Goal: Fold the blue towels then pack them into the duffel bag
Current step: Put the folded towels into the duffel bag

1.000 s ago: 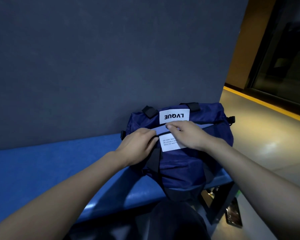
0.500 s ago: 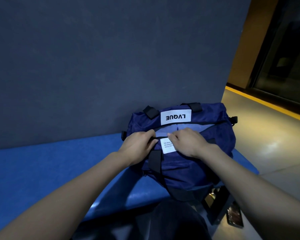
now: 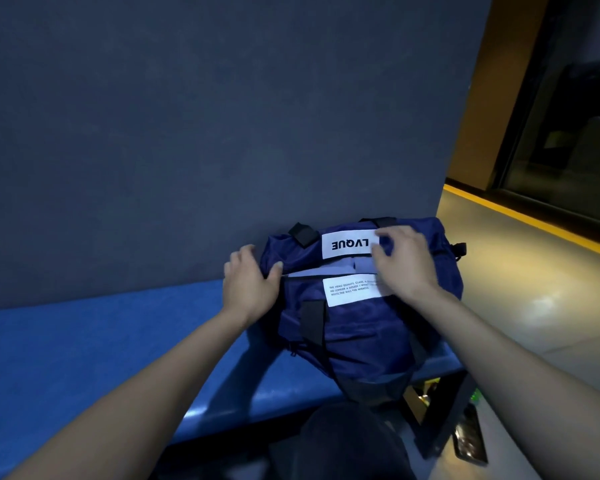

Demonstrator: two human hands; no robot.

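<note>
Gripping the left end of the duffel bag (image 3: pixel 361 327), their left hand (image 3: pixel 248 284) has its fingers curled over the far edge and the thumb pressed by the zipper. Right hand (image 3: pixel 407 261) sits on top with loosely spread fingers, fingertips touching the white LVQUE label (image 3: pixel 349 243); it's not clamped on anything. Zipper's partly open, and a strip of light blue towel (image 3: pixel 329 268) shows inside. Bag sits on the blue bench (image 3: pixel 101 348) against the dark wall (image 3: pixel 222 116).
</note>
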